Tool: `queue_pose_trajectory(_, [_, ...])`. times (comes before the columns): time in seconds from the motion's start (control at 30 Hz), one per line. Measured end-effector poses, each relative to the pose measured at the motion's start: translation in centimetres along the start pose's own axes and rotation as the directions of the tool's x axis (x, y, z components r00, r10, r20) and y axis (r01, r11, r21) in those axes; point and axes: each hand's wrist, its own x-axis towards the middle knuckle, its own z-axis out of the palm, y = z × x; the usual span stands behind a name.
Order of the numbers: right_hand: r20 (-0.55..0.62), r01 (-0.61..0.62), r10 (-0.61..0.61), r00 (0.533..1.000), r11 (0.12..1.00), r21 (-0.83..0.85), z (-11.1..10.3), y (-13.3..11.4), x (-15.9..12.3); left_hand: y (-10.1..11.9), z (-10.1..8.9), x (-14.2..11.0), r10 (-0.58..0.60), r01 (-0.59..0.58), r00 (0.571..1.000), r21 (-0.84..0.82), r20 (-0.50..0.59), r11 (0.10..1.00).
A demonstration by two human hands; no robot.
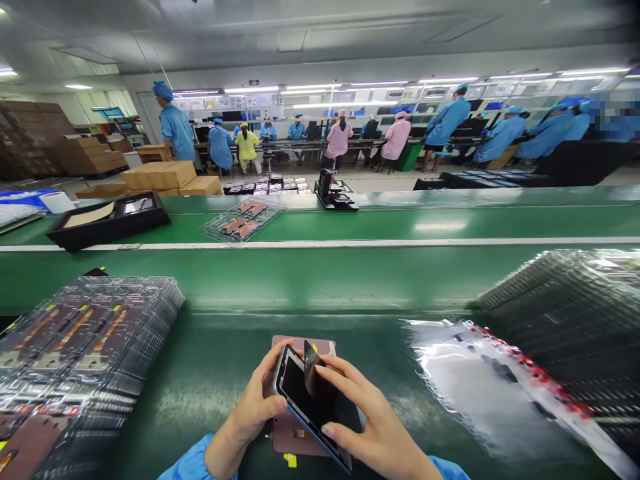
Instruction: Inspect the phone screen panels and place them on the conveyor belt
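Note:
My left hand (256, 403) is wrapped round the upper left edge of a blue-edged phone (296, 387), held tilted with its black face up. Over that face, my right hand (370, 410) grips a thin dark sheet (311, 368) between fingers and thumb. One end of this sheet stands up off the phone; its lower part lies close to the face, and whether it touches cannot be made out. Beneath both hands a brownish-pink flat panel (290, 437) rests on the green bench, with a yellow tab (290, 460) at its lower edge.
Stacked clear trays (150, 333) with brownish panels stand at the left. More stacked trays (565, 313) and a white sheet (465, 380) are on the right. Across the green belt (360, 267) lie a clear tray (243, 220) and a black box (110, 223). People sit and stand far behind.

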Motion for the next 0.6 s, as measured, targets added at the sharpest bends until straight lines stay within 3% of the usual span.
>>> queue_pose_trajectory(0.6, [0.077, -0.094, 0.092, 0.993, 0.995, 0.028, 0.28, 0.65, -0.3, 0.17, 0.1, -0.01, -0.003, 0.003, 0.999, -0.016, -0.038, 1.0])
